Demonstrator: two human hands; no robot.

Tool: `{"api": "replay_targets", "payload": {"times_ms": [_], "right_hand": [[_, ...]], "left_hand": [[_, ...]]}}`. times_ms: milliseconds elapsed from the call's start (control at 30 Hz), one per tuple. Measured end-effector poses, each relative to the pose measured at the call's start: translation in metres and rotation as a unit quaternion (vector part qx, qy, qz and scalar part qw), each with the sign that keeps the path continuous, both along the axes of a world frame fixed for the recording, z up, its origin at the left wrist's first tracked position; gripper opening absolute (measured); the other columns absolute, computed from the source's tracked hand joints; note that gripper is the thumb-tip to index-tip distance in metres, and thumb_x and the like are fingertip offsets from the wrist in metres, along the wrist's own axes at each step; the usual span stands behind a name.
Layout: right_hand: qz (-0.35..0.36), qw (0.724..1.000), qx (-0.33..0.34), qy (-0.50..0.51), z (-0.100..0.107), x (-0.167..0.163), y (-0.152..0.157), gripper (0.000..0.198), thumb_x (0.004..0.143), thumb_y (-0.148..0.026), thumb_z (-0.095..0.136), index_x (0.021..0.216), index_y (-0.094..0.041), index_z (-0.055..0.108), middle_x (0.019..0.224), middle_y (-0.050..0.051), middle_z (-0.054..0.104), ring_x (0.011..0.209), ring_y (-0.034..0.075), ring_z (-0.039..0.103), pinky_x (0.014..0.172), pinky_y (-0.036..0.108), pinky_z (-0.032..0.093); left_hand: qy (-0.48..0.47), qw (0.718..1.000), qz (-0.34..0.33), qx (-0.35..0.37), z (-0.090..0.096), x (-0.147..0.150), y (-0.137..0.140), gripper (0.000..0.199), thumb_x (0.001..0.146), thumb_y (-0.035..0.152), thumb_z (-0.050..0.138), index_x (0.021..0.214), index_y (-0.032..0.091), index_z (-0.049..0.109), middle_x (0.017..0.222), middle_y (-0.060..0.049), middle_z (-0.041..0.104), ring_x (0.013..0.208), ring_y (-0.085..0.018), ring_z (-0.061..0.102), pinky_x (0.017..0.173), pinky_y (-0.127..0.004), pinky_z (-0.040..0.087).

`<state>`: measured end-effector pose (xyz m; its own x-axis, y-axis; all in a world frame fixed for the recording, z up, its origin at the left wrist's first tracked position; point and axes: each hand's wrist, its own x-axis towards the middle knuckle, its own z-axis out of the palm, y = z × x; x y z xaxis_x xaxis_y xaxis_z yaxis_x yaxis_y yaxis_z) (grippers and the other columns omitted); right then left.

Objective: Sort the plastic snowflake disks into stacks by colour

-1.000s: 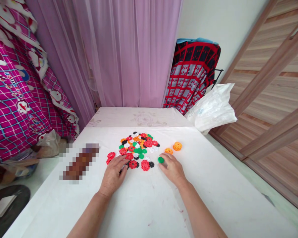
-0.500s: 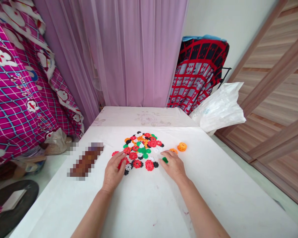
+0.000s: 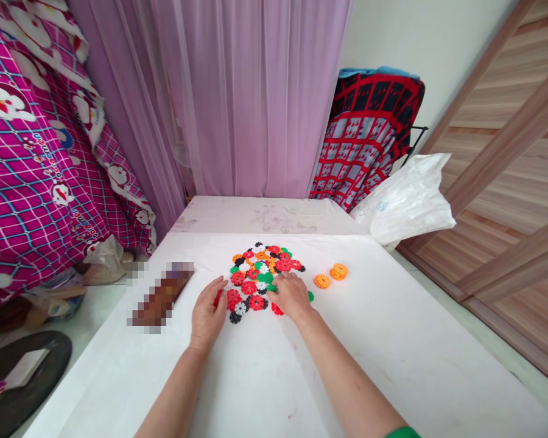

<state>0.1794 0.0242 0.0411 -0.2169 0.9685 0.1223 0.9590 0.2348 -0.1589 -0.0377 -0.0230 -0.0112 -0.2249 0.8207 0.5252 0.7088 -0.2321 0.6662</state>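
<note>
Small notched plastic discs in red, green, black, white and orange lie in a loose pile (image 3: 256,274) on the white-covered table. My right hand (image 3: 293,296) reaches over the pile's right side, its thumb and fingertips pinching a green disc (image 3: 271,288). Beneath its palm a red disc (image 3: 277,309) is partly covered. At the left edge rests my left hand (image 3: 208,311), fingers bent and thumb apart. A red disc (image 3: 218,298) shows between them, without visible grip. Another green disc (image 3: 311,296) lies just right of my right hand.
A stack of orange discs (image 3: 338,271) and some further orange discs (image 3: 322,281) sit right of the pile. At the left lies a pixelated brown object (image 3: 162,298). A white plastic bag (image 3: 404,198) stands by the far right edge, near a wooden wardrobe (image 3: 497,170).
My right hand has moved left over the pile and closed on a green disc, leaving another green disc behind on the table. My left hand has stayed nearly in place.
</note>
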Motion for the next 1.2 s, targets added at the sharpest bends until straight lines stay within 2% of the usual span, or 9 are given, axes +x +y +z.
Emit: {"api": "replay_targets", "payload": {"times_ms": [100,200,300,400,767,867,967,1100,1200], "right_hand": [[-0.035,0.997,0.008,0.062,0.004,0.021,-0.007,0.013,0.079,-0.03,0.065,0.088,-0.024,0.071,0.093,0.004,0.071,0.088,0.019,0.063,0.071,0.028,0.041],[-0.098,0.988,-0.001,0.122,0.007,0.057,-0.015,0.017,0.082,-0.034,0.06,0.094,-0.026,0.069,0.092,0.0,0.072,0.081,0.016,0.064,0.067,0.026,0.039],[-0.146,0.979,-0.026,0.138,0.005,0.089,-0.022,0.017,0.082,-0.035,0.059,0.094,-0.027,0.068,0.094,-0.002,0.072,0.079,0.015,0.064,0.066,0.024,0.039],[-0.159,0.976,-0.05,0.137,-0.001,0.101,-0.026,0.019,0.081,-0.036,0.059,0.095,-0.026,0.067,0.094,-0.001,0.071,0.077,0.015,0.064,0.066,0.024,0.039],[-0.123,0.986,-0.064,0.095,-0.003,0.087,-0.03,0.017,0.083,-0.031,0.056,0.095,-0.025,0.066,0.097,0.001,0.068,0.085,0.016,0.062,0.068,0.025,0.038],[-0.124,0.986,-0.068,0.084,-0.004,0.088,-0.031,0.02,0.083,-0.031,0.056,0.1,-0.025,0.066,0.1,0.002,0.068,0.089,0.017,0.061,0.07,0.026,0.039],[-0.119,0.989,-0.044,0.079,-0.003,0.086,-0.029,0.026,0.084,-0.031,0.057,0.107,-0.025,0.066,0.108,0.004,0.067,0.099,0.019,0.06,0.076,0.027,0.041],[-0.06,0.996,-0.011,0.06,0.005,0.068,-0.017,0.027,0.086,-0.03,0.055,0.109,-0.026,0.069,0.115,0.004,0.066,0.108,0.02,0.056,0.087,0.027,0.041],[-0.013,1.0,-0.018,0.022,0.012,0.046,-0.002,0.027,0.087,-0.032,0.055,0.108,-0.025,0.071,0.113,0.006,0.066,0.108,0.022,0.055,0.089,0.029,0.041]], "left_hand": [[-0.007,1.0,-0.001,-0.009,0.001,0.0,-0.001,0.031,0.089,0.032,0.046,0.11,0.023,0.068,0.123,-0.006,0.068,0.114,-0.022,0.063,0.102,-0.043,0.049],[-0.019,1.0,-0.003,-0.016,0.0,0.0,0.0,0.032,0.088,0.032,0.047,0.109,0.023,0.069,0.122,-0.006,0.069,0.115,-0.023,0.062,0.104,-0.044,0.048],[-0.029,0.999,-0.005,-0.026,0.0,0.0,0.001,0.033,0.087,0.033,0.047,0.108,0.023,0.07,0.122,-0.006,0.069,0.114,-0.023,0.063,0.104,-0.044,0.047],[-0.037,0.999,-0.005,-0.034,0.0,0.0,0.002,0.033,0.086,0.034,0.048,0.108,0.023,0.07,0.122,-0.007,0.069,0.114,-0.024,0.063,0.105,-0.045,0.046],[-0.056,0.998,-0.004,-0.038,0.004,0.0,-0.001,0.034,0.085,0.037,0.048,0.107,0.022,0.07,0.121,-0.008,0.069,0.114,-0.023,0.063,0.105,-0.043,0.047],[-0.059,0.998,-0.004,-0.036,0.003,0.0,0.0,0.034,0.085,0.037,0.049,0.106,0.023,0.07,0.121,-0.007,0.069,0.114,-0.023,0.063,0.105,-0.043,0.047],[-0.061,0.997,-0.004,-0.038,0.002,0.0,0.0,0.034,0.084,0.037,0.049,0.106,0.023,0.07,0.121,-0.008,0.069,0.114,-0.023,0.063,0.105,-0.043,0.047],[-0.062,0.997,-0.003,-0.04,0.0,-0.001,0.001,0.033,0.085,0.035,0.048,0.106,0.023,0.07,0.121,-0.007,0.069,0.115,-0.023,0.062,0.106,-0.044,0.045],[-0.067,0.997,0.002,-0.038,-0.002,-0.001,0.002,0.032,0.085,0.034,0.048,0.106,0.023,0.07,0.122,-0.007,0.069,0.117,-0.024,0.061,0.106,-0.045,0.045]]}}
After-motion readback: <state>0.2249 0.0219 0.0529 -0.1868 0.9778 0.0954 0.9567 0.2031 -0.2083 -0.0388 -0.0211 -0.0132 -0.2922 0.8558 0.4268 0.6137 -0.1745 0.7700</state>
